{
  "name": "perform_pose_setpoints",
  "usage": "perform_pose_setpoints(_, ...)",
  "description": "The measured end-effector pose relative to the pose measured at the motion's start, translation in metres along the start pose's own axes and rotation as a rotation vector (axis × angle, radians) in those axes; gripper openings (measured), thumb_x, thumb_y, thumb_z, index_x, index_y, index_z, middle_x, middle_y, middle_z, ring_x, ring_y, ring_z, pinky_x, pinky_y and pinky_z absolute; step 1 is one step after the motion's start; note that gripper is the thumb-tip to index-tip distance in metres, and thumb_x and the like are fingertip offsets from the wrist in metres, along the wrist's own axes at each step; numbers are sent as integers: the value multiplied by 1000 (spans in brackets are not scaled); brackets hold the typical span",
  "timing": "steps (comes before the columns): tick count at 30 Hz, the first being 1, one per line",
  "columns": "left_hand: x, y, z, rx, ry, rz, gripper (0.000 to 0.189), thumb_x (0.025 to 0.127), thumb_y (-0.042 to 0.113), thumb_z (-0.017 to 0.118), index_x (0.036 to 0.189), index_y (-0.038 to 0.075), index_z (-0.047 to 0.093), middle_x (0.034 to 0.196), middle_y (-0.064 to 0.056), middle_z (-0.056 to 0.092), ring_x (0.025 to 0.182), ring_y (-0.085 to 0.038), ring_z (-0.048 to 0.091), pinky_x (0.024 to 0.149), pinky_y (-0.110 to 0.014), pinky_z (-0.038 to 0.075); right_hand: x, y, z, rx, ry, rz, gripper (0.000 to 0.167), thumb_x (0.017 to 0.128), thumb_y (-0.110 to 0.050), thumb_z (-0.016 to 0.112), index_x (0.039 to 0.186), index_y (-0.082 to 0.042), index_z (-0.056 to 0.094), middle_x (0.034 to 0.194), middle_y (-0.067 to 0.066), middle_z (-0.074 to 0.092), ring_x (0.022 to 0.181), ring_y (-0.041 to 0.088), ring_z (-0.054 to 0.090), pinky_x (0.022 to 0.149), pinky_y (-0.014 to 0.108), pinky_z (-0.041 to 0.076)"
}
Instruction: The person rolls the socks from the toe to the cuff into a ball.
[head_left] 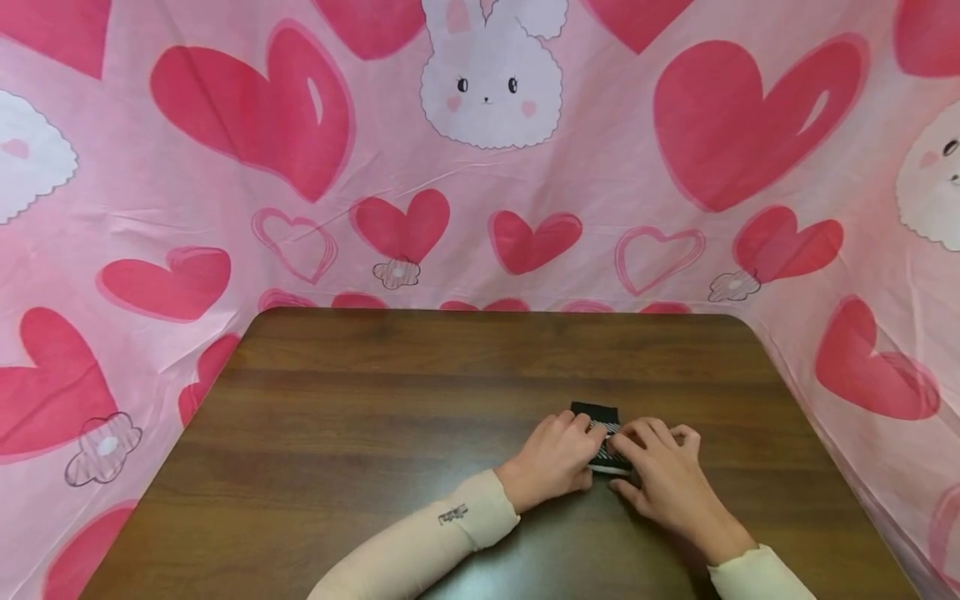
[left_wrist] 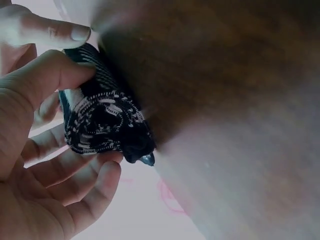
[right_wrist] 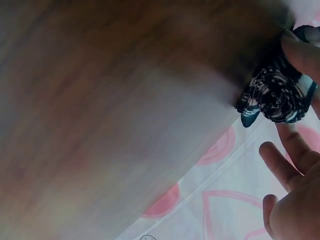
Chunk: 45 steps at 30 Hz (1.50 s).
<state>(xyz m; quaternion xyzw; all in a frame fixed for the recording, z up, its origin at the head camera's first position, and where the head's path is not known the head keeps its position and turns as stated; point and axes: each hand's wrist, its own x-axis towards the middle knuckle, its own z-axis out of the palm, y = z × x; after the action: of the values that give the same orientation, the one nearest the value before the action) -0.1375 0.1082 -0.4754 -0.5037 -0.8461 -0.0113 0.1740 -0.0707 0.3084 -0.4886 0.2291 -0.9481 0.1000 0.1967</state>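
Note:
A black sock with white patterning, rolled up into a thick spiral, lies on the table between both hands; its flat black end (head_left: pixel 596 412) extends from the far side of the roll. My left hand (head_left: pixel 553 457) holds the roll's left end. In the left wrist view, the thumb presses the rolled sock (left_wrist: pixel 102 120) while the fingers curl beneath its other side. From the right, my right hand (head_left: pixel 667 479) grips the opposite end. The right wrist view has its thumb against the coiled sock (right_wrist: pixel 277 95), with the lower fingers spread loosely. The fingers partly cover the roll in the head view.
The brown wood-grain table (head_left: pixel 360 425) has rounded far corners. A pink cloth (head_left: pixel 465 183) printed with hearts and rabbits hangs behind it and along both sides. The hands work right of the table's middle.

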Motion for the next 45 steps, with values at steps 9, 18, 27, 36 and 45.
perform_pose_setpoints(9, 0, -12, -5, -388, -57, -125, 34, 77, 20, 80, 97, 13, 52, 72, 7, 53, 56, -4, 47, 49, -17, 39, 3, -3, -2, 87, -9, 93, 46, 67, -23, 92, 102, -22, 63, 101, -3, 64, 99, 22, 54, 81, 60, 25)
perform_pose_setpoints(18, 1, -18, -8, -602, -145, -284, 35, 79, 21, 80, 100, 15, 52, 77, 4, 60, 61, -6, 52, 54, -17, 41, 4, -5, -6, 191, -40, 181, 41, 73, -23, 89, 103, -28, 62, 100, -11, 65, 97, 16, 55, 81, 54, 23)
perform_pose_setpoints(27, 3, -23, -11, -712, -226, -394, 36, 82, 23, 76, 107, 17, 52, 78, 4, 59, 63, -12, 53, 56, -21, 42, 8, -7, -8, 287, -100, 254, 31, 83, -22, 83, 106, -30, 64, 101, -14, 65, 92, 14, 55, 81, 52, 20)
perform_pose_setpoints(36, 9, -31, -3, -687, -219, -367, 26, 86, 17, 73, 107, 19, 59, 95, 6, 59, 83, -11, 53, 72, -29, 43, 19, -2, -3, 293, -165, 354, 20, 91, -28, 75, 109, -26, 67, 79, -19, 56, 80, 12, 50, 73, 46, 19)
perform_pose_setpoints(45, 5, -20, -10, -303, -63, -177, 16, 88, 20, 72, 101, 26, 78, 117, 0, 57, 96, -17, 51, 76, -23, 48, 27, -2, -8, 259, -178, 412, 24, 87, -37, 77, 108, -25, 72, 94, -12, 69, 85, 17, 54, 76, 51, 22)
